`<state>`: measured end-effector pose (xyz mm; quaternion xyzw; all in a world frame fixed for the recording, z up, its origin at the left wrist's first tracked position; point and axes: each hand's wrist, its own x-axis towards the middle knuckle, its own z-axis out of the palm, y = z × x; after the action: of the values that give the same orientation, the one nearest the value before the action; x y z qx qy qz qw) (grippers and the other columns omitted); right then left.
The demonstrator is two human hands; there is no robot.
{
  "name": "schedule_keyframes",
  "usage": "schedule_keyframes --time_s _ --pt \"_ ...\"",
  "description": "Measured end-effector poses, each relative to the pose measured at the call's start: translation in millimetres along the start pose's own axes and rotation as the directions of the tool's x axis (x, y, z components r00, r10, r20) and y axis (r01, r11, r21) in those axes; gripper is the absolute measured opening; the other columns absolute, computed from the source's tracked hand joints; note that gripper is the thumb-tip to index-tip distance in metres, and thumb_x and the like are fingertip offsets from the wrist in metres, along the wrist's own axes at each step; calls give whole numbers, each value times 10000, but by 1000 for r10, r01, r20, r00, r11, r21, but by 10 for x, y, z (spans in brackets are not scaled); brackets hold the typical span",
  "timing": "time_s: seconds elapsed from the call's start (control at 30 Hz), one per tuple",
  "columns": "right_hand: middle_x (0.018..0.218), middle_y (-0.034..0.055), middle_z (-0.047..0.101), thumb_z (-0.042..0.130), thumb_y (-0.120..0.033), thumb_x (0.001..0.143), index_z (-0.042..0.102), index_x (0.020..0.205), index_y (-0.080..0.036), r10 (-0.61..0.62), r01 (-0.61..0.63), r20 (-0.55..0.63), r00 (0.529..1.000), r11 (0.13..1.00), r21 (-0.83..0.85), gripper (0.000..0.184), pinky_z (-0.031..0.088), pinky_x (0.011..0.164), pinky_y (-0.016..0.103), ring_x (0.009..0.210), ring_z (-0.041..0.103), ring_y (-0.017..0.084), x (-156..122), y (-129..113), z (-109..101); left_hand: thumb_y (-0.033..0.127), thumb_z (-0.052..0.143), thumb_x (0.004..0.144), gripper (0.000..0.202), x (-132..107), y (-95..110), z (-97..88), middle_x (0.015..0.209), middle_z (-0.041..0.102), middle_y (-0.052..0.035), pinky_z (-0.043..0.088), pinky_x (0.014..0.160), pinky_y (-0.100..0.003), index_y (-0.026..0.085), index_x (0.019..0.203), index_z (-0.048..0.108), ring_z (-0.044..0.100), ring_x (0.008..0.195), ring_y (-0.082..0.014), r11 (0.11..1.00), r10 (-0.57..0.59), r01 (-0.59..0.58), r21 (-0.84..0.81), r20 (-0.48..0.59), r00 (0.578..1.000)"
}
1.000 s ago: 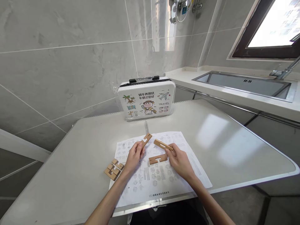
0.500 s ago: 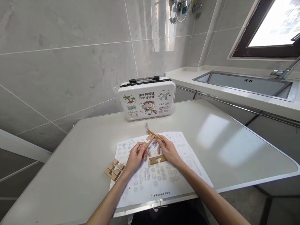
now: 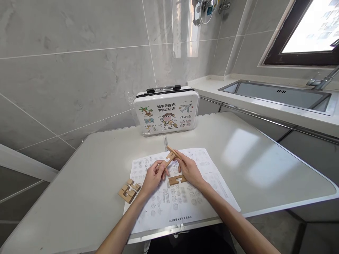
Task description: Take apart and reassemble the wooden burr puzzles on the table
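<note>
My left hand [image 3: 155, 174] is closed on a notched wooden puzzle piece [image 3: 168, 161] that tilts up to the right. A second, narrow-looking wooden puzzle bar [image 3: 172, 150] is pinched in my right hand [image 3: 191, 173]; the two pieces meet or overlap, and I cannot tell whether they interlock. Below them, a third notched wooden piece [image 3: 173, 181] lies flat on the printed paper sheet [image 3: 182, 211], partly behind my right hand. Left of my left wrist, several small wooden pieces [image 3: 129, 191] lie grouped together at the sheet's edge.
A white cartoon-printed case [image 3: 167, 113] in clear plastic stands at the back of the white folding table [image 3: 87, 190], near the grey tiled wall [image 3: 79, 77]. On the right are a counter with a steel sink [image 3: 278, 93] and a window [image 3: 309, 31].
The bar in my right hand has turned, so its edge now faces me more. My right fingers have shifted slightly; my left hand has hardly moved.
</note>
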<state>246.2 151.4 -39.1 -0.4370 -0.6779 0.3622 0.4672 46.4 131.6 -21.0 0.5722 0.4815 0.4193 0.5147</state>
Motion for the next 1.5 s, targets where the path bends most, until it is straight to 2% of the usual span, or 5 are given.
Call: schedule_keyframes --time_s 0.53,0.77,1.0,1.2,1.5 --pt "1031 24 745 395 -265 1094 478 1574 -366 -194 239 221 956 951 -197 497 545 778 303 876 691 195 -91 -73 39 582 532 1026 395 0 -33 27 714 652 6 382 543 -235 191 1032 589 479 537 -108 999 49 -49 15 -5 999" --pt "1031 23 742 475 -287 1073 464 1566 -330 -226 274 203 953 928 -254 495 534 731 295 803 686 175 -105 -125 39 593 550 1013 385 54 -88 -8 775 641 25 345 484 -214 212 1063 556 462 508 -83 996 47 -52 -70 -75 996" --pt "900 32 685 650 -341 956 621 1005 -224 -190 227 137 972 910 -346 131 477 741 330 803 631 206 -87 -81 18 594 626 970 388 80 -68 -62 860 624 25 396 490 -201 217 1005 538 494 556 -66 975 21 -77 -207 -259 966" --pt "847 19 596 760 -360 892 567 783 -220 -249 364 305 919 832 -418 262 428 744 321 812 556 200 -122 -64 29 593 648 960 393 66 -47 -47 861 645 21 398 483 -194 215 971 540 502 554 -62 972 40 -91 -215 -230 972" --pt "801 -2 582 891 -623 734 544 733 -211 -257 398 376 891 839 -371 538 389 689 296 734 515 170 -121 11 54 572 655 968 371 53 -18 -47 880 668 18 415 495 -177 216 989 553 510 554 -54 967 46 -101 -234 -232 972"
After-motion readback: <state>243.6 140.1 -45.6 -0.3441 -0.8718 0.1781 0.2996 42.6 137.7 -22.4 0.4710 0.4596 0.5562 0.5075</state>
